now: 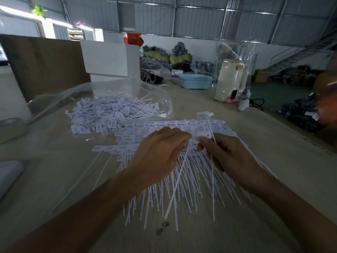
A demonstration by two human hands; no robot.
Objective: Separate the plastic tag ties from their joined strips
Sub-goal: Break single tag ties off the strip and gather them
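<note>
1. My left hand (160, 152) and right hand (226, 154) each keep a pinching grip on one joined strip (197, 133), held above the strip pile (164, 136) mid-worktop (237, 110).
2. Separated ties (109, 114) lie far-left; bare worktop right.
3. Tag print is unreadable.

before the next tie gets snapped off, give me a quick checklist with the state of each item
1. Left hand grips the strip: ok.
2. Right hand pinches the tie head beside it: ok.
3. Only one tie caught between the hands: cannot tell, fingers hide the joint.
4. Tie tails hang free toward the person: ok.
5. Loose-tie pile on the plastic bag within reach, far left: ok.
6. Stacked strips stay flat under the hands on the table: ok.
</note>
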